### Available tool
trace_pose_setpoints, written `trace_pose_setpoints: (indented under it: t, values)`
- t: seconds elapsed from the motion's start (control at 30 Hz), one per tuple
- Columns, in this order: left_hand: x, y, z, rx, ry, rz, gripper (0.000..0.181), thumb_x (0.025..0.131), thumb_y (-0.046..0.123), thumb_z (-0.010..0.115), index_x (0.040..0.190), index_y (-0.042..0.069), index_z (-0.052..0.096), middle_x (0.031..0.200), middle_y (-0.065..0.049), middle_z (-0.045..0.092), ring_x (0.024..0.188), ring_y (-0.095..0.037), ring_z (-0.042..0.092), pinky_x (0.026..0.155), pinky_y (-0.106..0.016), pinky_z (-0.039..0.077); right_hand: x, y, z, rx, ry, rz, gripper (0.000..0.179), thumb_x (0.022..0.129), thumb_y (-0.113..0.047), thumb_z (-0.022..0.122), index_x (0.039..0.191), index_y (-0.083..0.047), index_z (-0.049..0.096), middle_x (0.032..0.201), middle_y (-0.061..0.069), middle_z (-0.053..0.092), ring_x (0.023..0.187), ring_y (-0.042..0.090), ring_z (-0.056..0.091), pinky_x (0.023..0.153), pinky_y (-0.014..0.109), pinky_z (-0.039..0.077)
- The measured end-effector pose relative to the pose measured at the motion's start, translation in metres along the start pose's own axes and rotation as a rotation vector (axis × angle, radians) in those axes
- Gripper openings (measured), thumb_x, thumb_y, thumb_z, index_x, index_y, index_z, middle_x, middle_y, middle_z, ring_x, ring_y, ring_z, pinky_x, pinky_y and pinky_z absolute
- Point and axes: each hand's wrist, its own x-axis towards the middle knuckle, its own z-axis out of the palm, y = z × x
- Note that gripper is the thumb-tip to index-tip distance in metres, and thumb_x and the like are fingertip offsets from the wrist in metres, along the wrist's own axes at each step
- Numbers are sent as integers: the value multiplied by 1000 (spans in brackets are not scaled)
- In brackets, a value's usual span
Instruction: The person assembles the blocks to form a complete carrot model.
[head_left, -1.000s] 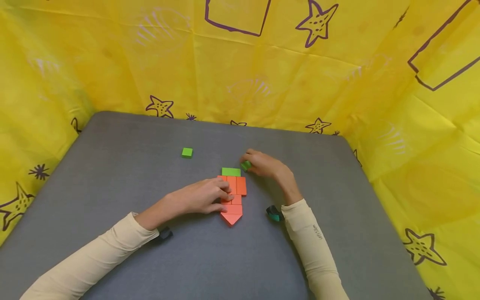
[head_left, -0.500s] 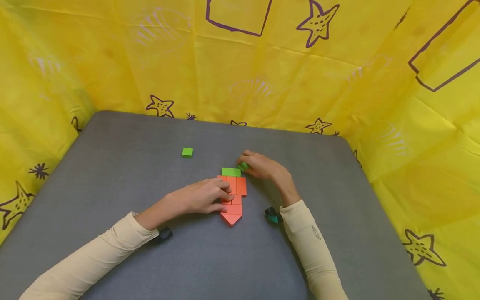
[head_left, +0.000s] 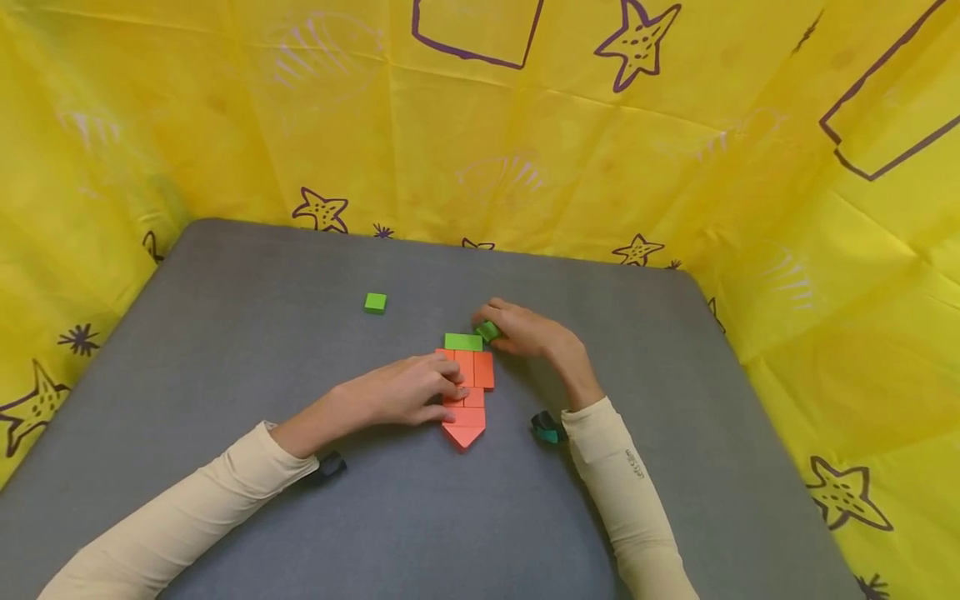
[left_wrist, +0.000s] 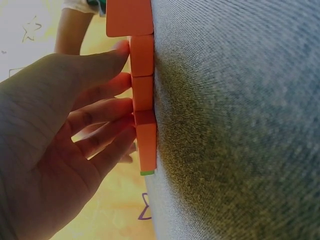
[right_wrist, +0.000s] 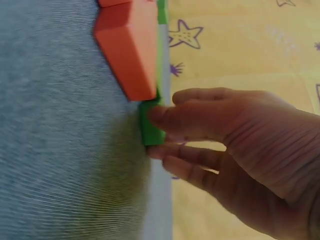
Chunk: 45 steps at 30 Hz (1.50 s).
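Several flat orange blocks [head_left: 483, 371] lie fitted together, with a triangular block [head_left: 463, 437] pointing toward the near side and a green rectangular block [head_left: 463, 342] at the far end. My left hand [head_left: 397, 392] rests its fingertips on the left part of this shape, covering some blocks; in the left wrist view its fingers [left_wrist: 107, 107] are nearly straight. Beside the far right corner, my right hand [head_left: 525, 331] pinches a small green block [head_left: 488, 331]. Close up in the right wrist view, the pinched green block [right_wrist: 151, 125] is low at the table surface, beyond an orange block [right_wrist: 127, 50].
Another small green block [head_left: 376, 303] lies apart, to the far left of the shape. Grey fabric covers the table [head_left: 247, 333]. A yellow cloth [head_left: 420, 150] with sea drawings rises behind it and at both sides. Dark straps [head_left: 547, 427] sit beneath the wrists.
My right hand has shifted slightly left with the small green block, closer to the green rectangular block. The left hand stays in place on the orange blocks.
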Motion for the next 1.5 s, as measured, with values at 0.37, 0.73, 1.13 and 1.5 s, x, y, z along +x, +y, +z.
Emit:
trace_pose_setpoints:
  t: [0.37, 0.73, 1.13, 1.5]
  values:
    - [1, -2, 2, 3, -13, -6, 30, 94, 27, 80, 120, 11, 79, 108, 0, 67, 99, -15, 60, 86, -31, 55, -17, -16, -25, -118, -92, -111, 45, 93, 1, 70, 137, -11, 67, 142, 10, 60, 131, 34, 56, 111, 52, 48]
    - [0, -2, 0, 19, -19, -14, 32, 94, 27, 80, 121, 12, 79, 109, -1, 66, 99, -15, 58, 88, -33, 55, -29, -22, -15, -83, -212, -133, 56, 90, -4, 77, 144, -14, 64, 155, 9, 54, 147, 34, 48, 120, 54, 42]
    - [0, -9, -10, 22, 27, 15, 33, 97, 29, 77, 125, 12, 77, 126, -7, 69, 118, -22, 63, 102, -39, 56, -31, -25, -12, -58, -252, -81, 59, 90, -8, 78, 146, -15, 62, 159, 8, 50, 152, 34, 42, 123, 54, 38]
    - [-39, -116, -72, 110, 49, -266, 38, 99, -5, 62, 134, 7, 70, 139, -18, 65, 129, -40, 60, 108, -58, 50, -30, -27, -14, -71, -254, -84, 56, 91, -7, 77, 144, -14, 64, 158, 8, 50, 152, 35, 41, 124, 54, 37]
